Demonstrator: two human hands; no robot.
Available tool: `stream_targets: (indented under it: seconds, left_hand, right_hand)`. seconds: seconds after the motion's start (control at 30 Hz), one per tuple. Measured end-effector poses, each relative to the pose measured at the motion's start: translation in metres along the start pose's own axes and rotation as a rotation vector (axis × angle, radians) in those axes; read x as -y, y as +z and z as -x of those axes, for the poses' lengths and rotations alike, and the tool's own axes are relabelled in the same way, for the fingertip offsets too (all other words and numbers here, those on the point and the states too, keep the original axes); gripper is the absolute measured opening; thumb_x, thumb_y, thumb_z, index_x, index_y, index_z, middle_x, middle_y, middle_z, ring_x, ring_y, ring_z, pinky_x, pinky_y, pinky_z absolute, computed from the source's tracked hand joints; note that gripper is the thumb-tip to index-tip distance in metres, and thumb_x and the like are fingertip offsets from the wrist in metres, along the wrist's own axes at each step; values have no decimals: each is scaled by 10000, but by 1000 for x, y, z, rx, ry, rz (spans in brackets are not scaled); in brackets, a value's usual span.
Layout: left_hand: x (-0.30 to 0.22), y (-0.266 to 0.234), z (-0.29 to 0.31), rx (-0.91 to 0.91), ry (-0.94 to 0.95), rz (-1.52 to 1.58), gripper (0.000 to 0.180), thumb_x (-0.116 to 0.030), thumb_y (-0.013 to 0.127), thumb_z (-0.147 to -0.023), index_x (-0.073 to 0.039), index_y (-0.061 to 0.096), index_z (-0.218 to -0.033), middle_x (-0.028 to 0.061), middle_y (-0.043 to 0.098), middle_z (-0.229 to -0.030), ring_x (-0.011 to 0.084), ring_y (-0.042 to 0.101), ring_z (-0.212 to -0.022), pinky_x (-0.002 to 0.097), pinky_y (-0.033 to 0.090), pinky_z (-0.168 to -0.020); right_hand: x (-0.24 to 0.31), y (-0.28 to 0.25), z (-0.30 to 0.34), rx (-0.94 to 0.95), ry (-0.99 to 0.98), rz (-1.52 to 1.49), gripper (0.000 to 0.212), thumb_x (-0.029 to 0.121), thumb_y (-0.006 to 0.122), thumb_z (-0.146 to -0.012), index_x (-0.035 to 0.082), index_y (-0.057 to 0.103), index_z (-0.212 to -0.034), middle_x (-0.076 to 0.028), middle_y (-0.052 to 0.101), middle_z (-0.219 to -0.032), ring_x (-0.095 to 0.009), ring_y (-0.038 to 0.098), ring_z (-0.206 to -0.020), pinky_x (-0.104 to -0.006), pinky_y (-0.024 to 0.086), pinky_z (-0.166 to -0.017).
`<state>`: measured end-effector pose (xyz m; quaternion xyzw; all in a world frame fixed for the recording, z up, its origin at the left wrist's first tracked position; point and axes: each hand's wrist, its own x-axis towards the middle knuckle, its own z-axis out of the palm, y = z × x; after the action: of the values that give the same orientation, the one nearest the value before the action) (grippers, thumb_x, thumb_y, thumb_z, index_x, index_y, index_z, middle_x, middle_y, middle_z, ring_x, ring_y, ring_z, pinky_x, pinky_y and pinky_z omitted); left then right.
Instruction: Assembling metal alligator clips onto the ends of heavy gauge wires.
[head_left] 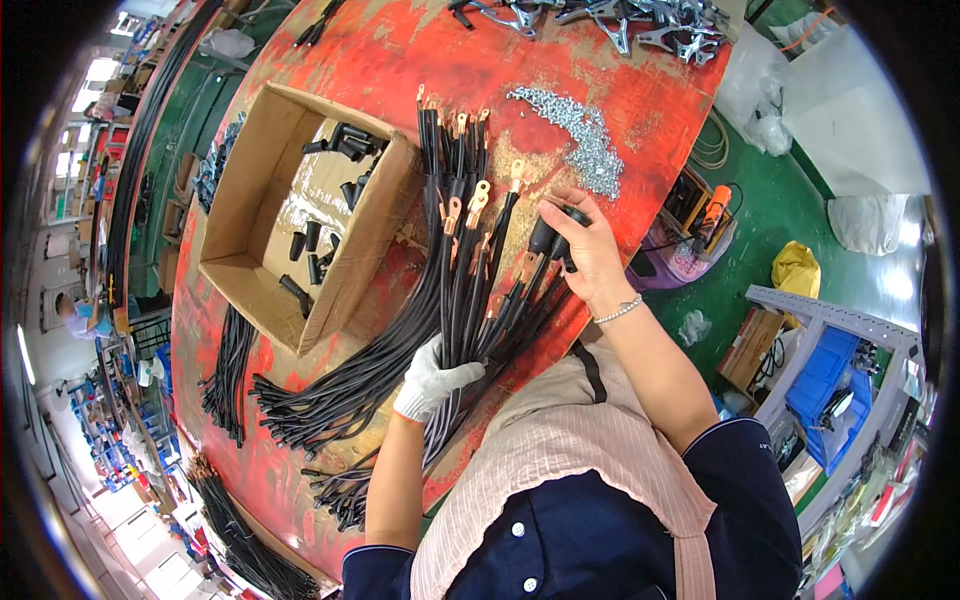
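Observation:
My left hand (432, 382), in a white glove, is closed around a bundle of black cables (458, 310) near the table's front edge. Copper ring lugs (481, 192) tip the far ends of these cables. Bare, with a bracelet at the wrist, my right hand (597, 258) holds black sleeves (543, 236) between thumb and fingers, close to the lugged ends on the right. How many it holds is partly hidden by the fingers. More loose sleeves (313, 235) lie inside an open cardboard box (365, 255) left of the cables.
On the red, worn tabletop (400, 50), a pile of small metal screws (585, 145) lies beyond my right hand. Metal clamps (680, 38) are heaped at the far edge. Another cable bundle (228, 380) rests left of the box. A grey metal rack (860, 320) stands at the right.

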<state>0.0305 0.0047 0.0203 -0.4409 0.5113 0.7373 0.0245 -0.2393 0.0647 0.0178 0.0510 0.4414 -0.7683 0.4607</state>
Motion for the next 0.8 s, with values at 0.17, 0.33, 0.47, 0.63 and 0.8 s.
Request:
stream_targets:
  seconds: [0.17,0.33,0.47,0.63,0.8]
  left_hand:
    - [4,1,-2,-36,35,-25,364,-40,770,-732,-12,629,-1067,50,694,-945,114,635,-829,266,508,-790]
    - [11,3,-4,-108,37,-71,379,-55,785,-722,-14,630,-1066,32,683,-940,98,613,-826,259,499,-786]
    - [13,2,-5,-135,35,-94,392,-70,792,-716,-15,632,-1070,28,682,-942,96,608,-827,257,496,-779]
    - [5,6,-4,-156,70,-92,404,-91,796,-709,-15,633,-1071,24,679,-930,95,603,-808,256,493,-765]
    - [11,6,-7,-141,47,-105,407,-109,801,-706,-18,633,-1066,17,675,-934,92,594,-812,254,487,-769]
  right_hand:
    - [7,-1,1,4,-122,261,386,57,778,-788,52,583,-1121,-31,598,-1005,-134,616,-894,-292,531,-823]
    - [-1,-11,5,41,-232,467,376,61,771,-796,24,584,-1120,-60,624,-1022,-140,614,-922,-285,512,-848]
    - [-5,-19,20,51,-70,247,329,63,752,-814,14,603,-1103,-59,641,-1036,-138,619,-922,-273,510,-839]
    - [19,-44,33,205,3,303,273,89,744,-832,27,620,-1068,-21,650,-956,-88,611,-839,-233,509,-724]
    - [11,-42,40,66,-53,528,211,109,747,-833,51,612,-984,23,625,-834,-42,557,-698,-210,468,-631]
